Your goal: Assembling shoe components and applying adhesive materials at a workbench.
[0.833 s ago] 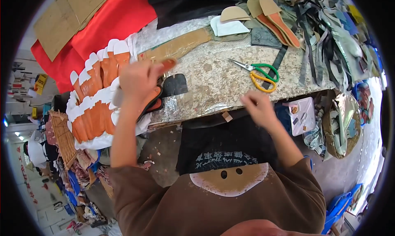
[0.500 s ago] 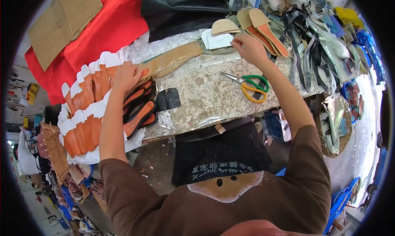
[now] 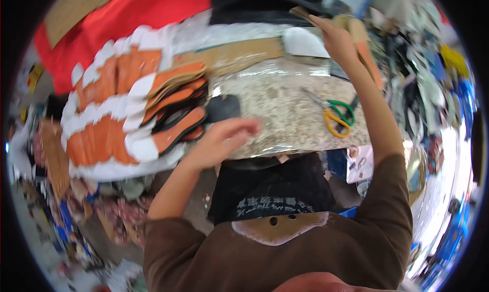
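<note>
My right hand (image 3: 340,41) is raised at the far side of the table, pinching a tan half-oval piece (image 3: 302,14) that I see nearly edge-on. White rounded pieces (image 3: 304,41) lie just beneath it. To its right are tan and orange insoles (image 3: 368,50), partly hidden by my arm. My left hand (image 3: 228,138), a little blurred, hovers over the table's near edge with fingers loosely stretched and nothing in them. Left of it sits a stack of orange insoles with white toe ends (image 3: 178,126); a black rounded piece (image 3: 225,107) lies close by.
Scissors (image 3: 333,114) with green and yellow handles rest on the worn table (image 3: 277,101). Rows of orange-and-white insoles (image 3: 99,147) fill the left. Red material (image 3: 132,14) and black material (image 3: 249,7) lie behind. Strips and scraps (image 3: 412,88) are heaped at right.
My left hand has come off the insole stack and moved right and nearer to me. My right hand has lifted the tan half-oval piece off the white pieces. The whole view has shifted somewhat.
</note>
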Demonstrator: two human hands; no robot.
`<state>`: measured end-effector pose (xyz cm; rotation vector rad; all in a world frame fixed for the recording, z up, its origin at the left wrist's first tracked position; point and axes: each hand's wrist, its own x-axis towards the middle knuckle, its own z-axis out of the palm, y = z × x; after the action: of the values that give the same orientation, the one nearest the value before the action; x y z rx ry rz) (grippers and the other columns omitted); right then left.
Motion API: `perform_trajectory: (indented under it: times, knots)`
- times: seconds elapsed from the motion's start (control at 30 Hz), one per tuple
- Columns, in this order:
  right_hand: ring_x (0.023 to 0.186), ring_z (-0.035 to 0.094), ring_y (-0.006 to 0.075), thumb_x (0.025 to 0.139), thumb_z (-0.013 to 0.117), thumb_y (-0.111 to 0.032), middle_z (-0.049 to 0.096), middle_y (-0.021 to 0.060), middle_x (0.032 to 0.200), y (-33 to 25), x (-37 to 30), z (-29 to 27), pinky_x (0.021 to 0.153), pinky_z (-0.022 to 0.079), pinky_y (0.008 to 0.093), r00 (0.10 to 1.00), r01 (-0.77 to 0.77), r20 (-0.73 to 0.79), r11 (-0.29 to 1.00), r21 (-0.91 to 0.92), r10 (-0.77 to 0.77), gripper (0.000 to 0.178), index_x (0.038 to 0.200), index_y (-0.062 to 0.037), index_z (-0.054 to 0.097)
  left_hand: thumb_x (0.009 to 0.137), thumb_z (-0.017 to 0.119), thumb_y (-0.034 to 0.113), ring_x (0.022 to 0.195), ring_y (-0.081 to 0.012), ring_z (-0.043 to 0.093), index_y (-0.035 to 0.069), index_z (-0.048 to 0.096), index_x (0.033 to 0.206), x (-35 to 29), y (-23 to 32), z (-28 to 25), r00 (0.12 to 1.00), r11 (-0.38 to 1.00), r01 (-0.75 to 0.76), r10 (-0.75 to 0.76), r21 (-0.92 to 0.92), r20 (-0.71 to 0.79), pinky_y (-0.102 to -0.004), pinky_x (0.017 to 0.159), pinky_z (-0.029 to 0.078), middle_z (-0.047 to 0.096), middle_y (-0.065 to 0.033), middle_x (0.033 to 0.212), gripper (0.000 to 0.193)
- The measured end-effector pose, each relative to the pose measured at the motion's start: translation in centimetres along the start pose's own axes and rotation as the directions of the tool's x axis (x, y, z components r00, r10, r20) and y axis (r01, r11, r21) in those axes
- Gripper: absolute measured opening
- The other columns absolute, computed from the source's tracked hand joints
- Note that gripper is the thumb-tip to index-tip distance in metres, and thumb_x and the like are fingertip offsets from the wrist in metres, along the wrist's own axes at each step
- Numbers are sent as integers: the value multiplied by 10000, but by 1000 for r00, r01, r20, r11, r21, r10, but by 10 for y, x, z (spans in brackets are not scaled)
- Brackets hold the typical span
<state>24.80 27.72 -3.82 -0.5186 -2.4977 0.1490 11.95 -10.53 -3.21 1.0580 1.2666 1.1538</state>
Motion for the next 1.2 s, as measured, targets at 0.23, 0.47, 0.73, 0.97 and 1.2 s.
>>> perform_trajectory:
  times: [0.23,0.47,0.73,0.97,1.2]
  knots:
    - [990,656,288,852,641,-117,689,87,1098,-212,-47,-14,918,513,465,700,591,179,702,397,-691,293,1141,-135,678,1012,427,290,1243,-306,535,39,413,1400,-11,-33,18,874,428,-209,-323,-879,-365,-509,1029,458,535,-148,1348,462]
    - [1007,628,317,906,608,-288,674,141,1013,-274,36,67,812,506,415,859,310,217,810,498,-463,276,1101,-105,678,1004,429,201,1269,-312,518,21,347,1439,-97,-37,49,898,349,-281,-233,-894,-373,-504,1022,475,490,-163,1405,478]
    - [1024,603,328,852,667,-234,614,139,1140,-280,56,138,866,504,422,923,236,234,930,281,-305,444,1260,-92,563,1006,439,219,1316,-353,464,22,316,1457,-145,-44,51,812,562,-327,-244,-759,-531,-549,1041,441,440,-172,1447,508]
    - [890,638,295,894,637,-179,652,129,1046,-255,26,59,785,512,367,939,-100,320,793,602,-125,317,1178,-52,575,1032,415,267,1359,-361,410,-8,253,1485,-147,-31,35,826,318,-493,-121,-809,-551,-531,1120,353,396,-190,1485,554]
    - [851,633,140,863,723,-239,671,76,958,-257,-131,-52,754,514,280,791,-605,605,259,753,89,467,1201,28,543,1045,377,273,1352,-301,425,33,280,1487,-114,-13,26,831,385,-500,-40,-776,-555,-465,1131,346,416,-150,1476,513]
